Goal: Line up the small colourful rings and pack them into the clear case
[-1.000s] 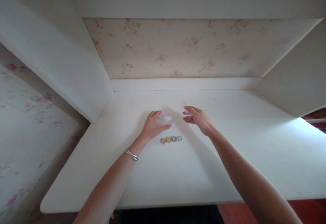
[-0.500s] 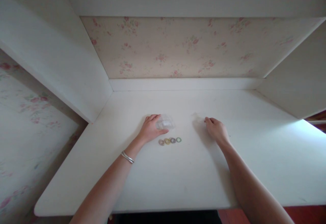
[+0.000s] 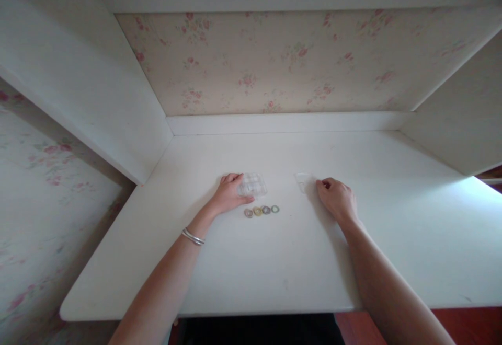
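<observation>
My left hand point(image 3: 230, 194) grips the left side of a clear plastic box point(image 3: 253, 184), thumb at the near edge and fingers at the far edge. The box looks divided into small compartments and rests on the white table. In front of it several small rings lie in a row: a pinkish ring point(image 3: 248, 213), a yellow ring point(image 3: 257, 211), a grey-purple ring point(image 3: 266, 209) and a green ring point(image 3: 275, 209). To the right, my right hand point(image 3: 335, 197) has its fingers closed at the edge of a thin clear plastic piece point(image 3: 303, 181), whose right part is hidden.
A white tabletop point(image 3: 251, 272) spreads beneath both arms, with a rounded front-left corner. White side panels stand left point(image 3: 129, 125) and right point(image 3: 463, 104). Floral wallpaper point(image 3: 251, 68) covers the back wall above a low white ledge point(image 3: 290, 123). A white panel hangs across the top.
The camera view has shifted slightly. The clear box, blurred and tilted before, now lies flat under my left hand. The clear piece by my right hand shows sharper; the rings stay in their row.
</observation>
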The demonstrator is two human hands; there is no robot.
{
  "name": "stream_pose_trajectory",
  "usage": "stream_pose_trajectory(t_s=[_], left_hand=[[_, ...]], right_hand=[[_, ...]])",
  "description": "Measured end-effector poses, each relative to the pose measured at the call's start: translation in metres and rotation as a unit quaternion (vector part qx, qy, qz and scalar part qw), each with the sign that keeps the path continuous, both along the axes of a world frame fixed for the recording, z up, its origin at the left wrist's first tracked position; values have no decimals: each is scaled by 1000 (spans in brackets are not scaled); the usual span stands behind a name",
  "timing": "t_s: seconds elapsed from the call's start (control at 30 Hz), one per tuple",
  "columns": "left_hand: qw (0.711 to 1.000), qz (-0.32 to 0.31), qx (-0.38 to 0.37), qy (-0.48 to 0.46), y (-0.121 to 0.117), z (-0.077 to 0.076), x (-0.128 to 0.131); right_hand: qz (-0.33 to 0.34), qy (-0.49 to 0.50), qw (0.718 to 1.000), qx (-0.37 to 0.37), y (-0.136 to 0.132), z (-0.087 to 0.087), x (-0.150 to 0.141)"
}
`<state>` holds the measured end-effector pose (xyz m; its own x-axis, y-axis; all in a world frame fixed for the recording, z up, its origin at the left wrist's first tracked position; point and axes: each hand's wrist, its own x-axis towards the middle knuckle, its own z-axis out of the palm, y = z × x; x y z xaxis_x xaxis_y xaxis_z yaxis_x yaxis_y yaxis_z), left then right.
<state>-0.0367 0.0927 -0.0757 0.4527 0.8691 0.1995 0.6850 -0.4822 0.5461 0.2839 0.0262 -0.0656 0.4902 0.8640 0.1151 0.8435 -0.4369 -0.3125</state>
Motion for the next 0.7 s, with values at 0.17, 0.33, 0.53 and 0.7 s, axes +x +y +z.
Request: stream_pose_trajectory(t_s=[0.17, 0.33, 0.53, 0.7], left_hand=[[1000, 5, 1, 12, 0, -3, 2], [999, 1, -32, -40, -5, 1, -5], [991, -11, -63, -120, -35, 18, -18], [993, -72, -76, -61, -66, 28, -17]], right_hand=[[2, -3, 1000, 16, 0, -1, -1], [-14, 8, 998, 56, -1, 0, -1], [39, 26, 989, 142, -4, 2, -13], [137, 34, 979, 148, -8, 1, -41]])
